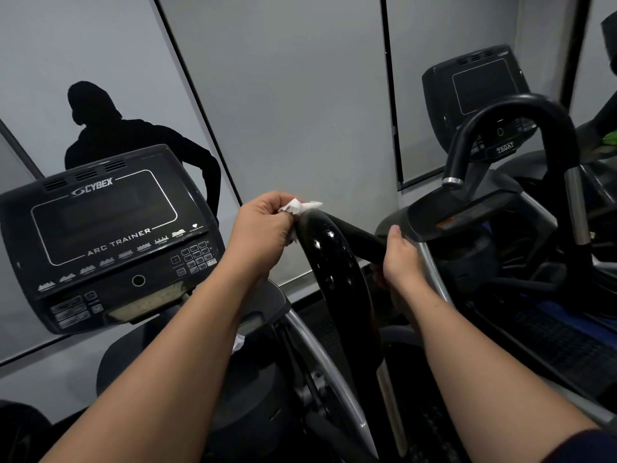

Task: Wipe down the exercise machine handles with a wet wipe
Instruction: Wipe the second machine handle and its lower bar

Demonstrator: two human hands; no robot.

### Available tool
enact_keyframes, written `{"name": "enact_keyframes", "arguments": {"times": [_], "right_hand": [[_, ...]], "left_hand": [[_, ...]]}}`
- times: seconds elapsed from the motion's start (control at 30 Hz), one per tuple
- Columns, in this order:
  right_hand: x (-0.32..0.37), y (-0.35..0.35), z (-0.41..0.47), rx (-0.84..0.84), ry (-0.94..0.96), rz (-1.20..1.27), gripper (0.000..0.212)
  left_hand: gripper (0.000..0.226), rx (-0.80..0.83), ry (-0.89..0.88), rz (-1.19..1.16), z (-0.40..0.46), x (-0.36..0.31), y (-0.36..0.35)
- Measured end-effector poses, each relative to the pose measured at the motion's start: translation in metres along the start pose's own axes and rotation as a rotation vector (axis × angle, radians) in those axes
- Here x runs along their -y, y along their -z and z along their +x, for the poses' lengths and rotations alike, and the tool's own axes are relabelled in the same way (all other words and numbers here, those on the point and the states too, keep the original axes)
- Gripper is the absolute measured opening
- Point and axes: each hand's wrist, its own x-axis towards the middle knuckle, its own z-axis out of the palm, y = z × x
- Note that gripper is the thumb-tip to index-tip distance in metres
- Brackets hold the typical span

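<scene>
Up at the crest of the glossy black looped handle (329, 252), the left hand (263, 225) pinches a crumpled wet wipe (298, 207) against it to scrub, while the right hand (400, 259) grips the handle's far branch, apparently steadying it.

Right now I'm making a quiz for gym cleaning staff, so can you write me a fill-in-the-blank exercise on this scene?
1. The white wet wipe is held in the ____ hand.
2. The right hand grips the black ____ lower down.
3. Under the brand name, the console reads ARC ____.
4. The number on the neighbouring machine reads ____.

Missing words: left; handle; TRAINER; 750AT
</scene>
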Motion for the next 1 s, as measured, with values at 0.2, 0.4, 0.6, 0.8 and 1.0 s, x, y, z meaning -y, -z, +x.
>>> {"name": "enact_keyframes", "arguments": {"times": [0.2, 0.4, 0.6, 0.8, 1.0], "right_hand": [[-0.006, -0.010, 0.004, -0.018, -0.073, 0.183, 0.058], [-0.008, -0.009, 0.004, -0.021, -0.054, 0.157, 0.057], [-0.009, -0.009, 0.003, -0.007, -0.025, 0.169, 0.052], [-0.009, -0.005, 0.000, 0.014, -0.001, 0.173, 0.051], [-0.015, -0.005, 0.006, -0.001, -0.013, 0.139, 0.057]], "left_hand": [[0.022, 0.092, -0.087, 0.067, 0.005, -0.017, 0.003], [0.002, 0.170, 0.006, 0.171, 0.024, -0.016, -0.003], [0.010, 0.338, -0.019, 0.205, 0.029, -0.031, -0.011], [0.013, 0.407, 0.036, 0.312, 0.038, -0.045, -0.012], [0.012, 0.329, 0.084, 0.387, 0.046, -0.036, -0.020]]}}
